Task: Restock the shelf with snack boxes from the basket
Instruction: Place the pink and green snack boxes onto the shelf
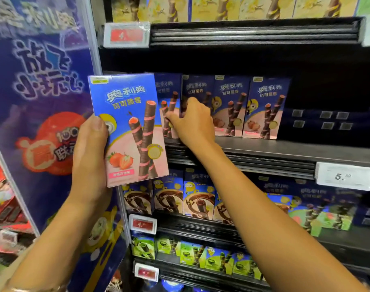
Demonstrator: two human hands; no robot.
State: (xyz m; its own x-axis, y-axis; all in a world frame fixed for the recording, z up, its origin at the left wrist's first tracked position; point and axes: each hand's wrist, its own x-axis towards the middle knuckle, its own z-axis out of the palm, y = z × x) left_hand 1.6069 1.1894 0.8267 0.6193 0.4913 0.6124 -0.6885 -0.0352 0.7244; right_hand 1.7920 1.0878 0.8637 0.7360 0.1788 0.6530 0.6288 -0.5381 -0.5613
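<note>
My left hand (89, 152) grips a blue and pink strawberry wafer-roll snack box (129, 127), held upright in front of the shelf's left end. My right hand (193, 121) reaches onto the middle shelf (264, 148), fingers closed around the edge of a shelved snack box (192, 91) of the same kind. Two more matching boxes (264, 106) stand in a row to its right, and another (166, 98) stands partly hidden behind the held box. The basket is out of view.
To the right of the row, the shelf is dark with flat dark boxes (323, 119) at the back. Chocolate boxes (196, 199) fill the shelf below, green ones (201, 256) lower still. A blue promotional panel (39, 81) stands at left. A price tag (344, 175) hangs at right.
</note>
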